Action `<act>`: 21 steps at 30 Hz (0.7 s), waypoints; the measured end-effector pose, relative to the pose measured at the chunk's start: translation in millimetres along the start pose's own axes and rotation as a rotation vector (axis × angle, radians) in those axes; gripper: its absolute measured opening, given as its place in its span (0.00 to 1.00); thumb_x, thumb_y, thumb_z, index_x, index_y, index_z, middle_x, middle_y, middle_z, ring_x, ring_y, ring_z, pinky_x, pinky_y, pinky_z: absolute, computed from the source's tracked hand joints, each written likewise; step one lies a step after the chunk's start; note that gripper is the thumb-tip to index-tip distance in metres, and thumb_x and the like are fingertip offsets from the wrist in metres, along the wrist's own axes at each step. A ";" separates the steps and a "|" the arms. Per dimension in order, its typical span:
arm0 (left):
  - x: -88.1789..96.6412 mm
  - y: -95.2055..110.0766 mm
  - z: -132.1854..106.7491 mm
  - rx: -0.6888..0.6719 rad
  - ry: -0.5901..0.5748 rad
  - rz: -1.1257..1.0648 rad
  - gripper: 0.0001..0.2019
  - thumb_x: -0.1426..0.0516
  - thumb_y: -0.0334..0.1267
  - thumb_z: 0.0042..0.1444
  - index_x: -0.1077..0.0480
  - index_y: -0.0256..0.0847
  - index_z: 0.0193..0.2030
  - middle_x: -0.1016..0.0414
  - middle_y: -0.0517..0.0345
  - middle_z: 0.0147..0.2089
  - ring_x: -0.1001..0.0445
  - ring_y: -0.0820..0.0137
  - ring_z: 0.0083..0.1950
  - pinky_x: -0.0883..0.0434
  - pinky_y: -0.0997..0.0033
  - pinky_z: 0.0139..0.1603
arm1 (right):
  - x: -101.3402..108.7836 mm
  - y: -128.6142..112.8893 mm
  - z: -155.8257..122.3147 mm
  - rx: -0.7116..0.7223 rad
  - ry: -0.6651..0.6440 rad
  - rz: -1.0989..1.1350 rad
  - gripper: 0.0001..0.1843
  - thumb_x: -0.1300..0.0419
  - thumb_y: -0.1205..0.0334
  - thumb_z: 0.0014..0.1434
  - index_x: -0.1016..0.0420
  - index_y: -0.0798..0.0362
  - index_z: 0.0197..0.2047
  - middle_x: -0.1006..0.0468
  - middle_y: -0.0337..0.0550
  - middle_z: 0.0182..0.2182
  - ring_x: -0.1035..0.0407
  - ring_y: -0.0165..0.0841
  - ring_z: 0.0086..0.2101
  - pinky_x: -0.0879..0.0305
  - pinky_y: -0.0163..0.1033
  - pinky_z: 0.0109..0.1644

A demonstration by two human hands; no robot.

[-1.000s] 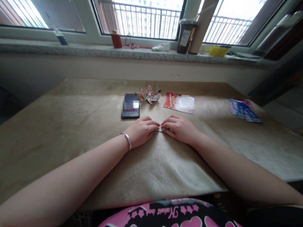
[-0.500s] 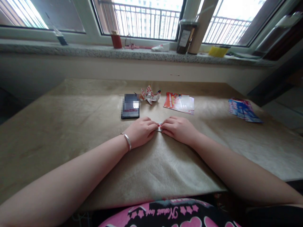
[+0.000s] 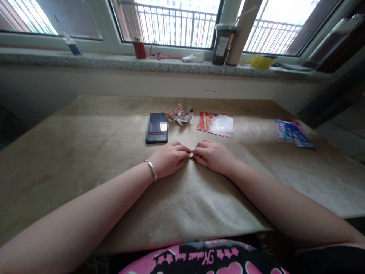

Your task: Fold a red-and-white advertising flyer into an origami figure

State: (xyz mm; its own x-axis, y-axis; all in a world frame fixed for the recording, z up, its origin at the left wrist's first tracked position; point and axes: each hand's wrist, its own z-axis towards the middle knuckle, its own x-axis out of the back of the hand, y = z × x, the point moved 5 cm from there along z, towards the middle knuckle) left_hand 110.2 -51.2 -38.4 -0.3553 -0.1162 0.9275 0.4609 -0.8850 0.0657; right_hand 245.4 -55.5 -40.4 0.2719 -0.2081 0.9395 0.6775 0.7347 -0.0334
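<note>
Between my fingertips, low over the table, is a small white piece of paper with red on it [image 3: 191,153]. My left hand [image 3: 170,158], a silver bangle at its wrist, has its fingers closed on the left end of the paper. From the other side my right hand [image 3: 212,155] pinches the right end, its fingers curled together. Most of the paper is hidden by the fingers, so I cannot tell its full shape. Just beyond my left hand lies a dark phone [image 3: 156,129], partly blurred out.
Crumpled white-and-red paper [image 3: 181,115] lies beside the phone. Right of it rest red-and-white printed leaflets [image 3: 215,124], and farther right several blue printed cards [image 3: 295,133]. A tan cloth covers the table [image 3: 71,163]. Jars and small items stand on the stone windowsill [image 3: 108,64].
My fingers have shifted very slightly around the small paper, and a bit more of its red part shows. Everything else stays where it was.
</note>
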 end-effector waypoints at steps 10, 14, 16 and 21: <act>1.6 -2.9 -2.5 -0.002 0.010 -0.021 0.12 0.48 0.31 0.59 0.25 0.41 0.45 0.23 0.57 0.44 0.28 0.69 0.42 0.28 0.69 0.46 | -6.9 11.8 2.5 -0.198 -0.012 0.206 0.07 0.45 0.63 0.60 0.28 0.55 0.33 0.27 0.45 0.30 0.34 0.33 0.35 0.40 0.36 0.40; 3.3 -2.3 -2.5 0.019 -0.001 0.012 0.12 0.48 0.31 0.58 0.27 0.39 0.45 0.23 0.56 0.40 0.27 0.69 0.40 0.28 0.71 0.43 | -9.7 17.0 1.8 -0.259 -0.017 0.252 0.06 0.44 0.63 0.58 0.29 0.54 0.32 0.28 0.42 0.28 0.35 0.31 0.32 0.42 0.35 0.37; 4.4 -1.6 -2.5 0.014 0.000 0.037 0.12 0.48 0.31 0.58 0.28 0.39 0.46 0.23 0.56 0.38 0.27 0.70 0.39 0.29 0.72 0.40 | -10.8 18.7 1.3 -0.289 -0.028 0.265 0.06 0.44 0.63 0.58 0.29 0.54 0.31 0.28 0.41 0.27 0.35 0.31 0.31 0.42 0.35 0.36; 3.3 -0.5 -5.0 -0.063 0.011 0.123 0.12 0.50 0.33 0.61 0.28 0.43 0.47 0.22 0.58 0.40 0.27 0.72 0.38 0.30 0.75 0.37 | -11.2 21.3 0.0 -0.355 -0.050 0.242 0.08 0.44 0.60 0.58 0.30 0.54 0.30 0.27 0.41 0.27 0.36 0.30 0.30 0.44 0.33 0.33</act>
State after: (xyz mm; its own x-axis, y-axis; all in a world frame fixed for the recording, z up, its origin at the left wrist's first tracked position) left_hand 104.7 -53.4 -37.2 -0.3086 -0.2300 0.9230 0.4495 -0.8904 -0.0716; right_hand 256.7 -37.5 -51.6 0.4245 -0.0187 0.9052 0.7938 0.4886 -0.3621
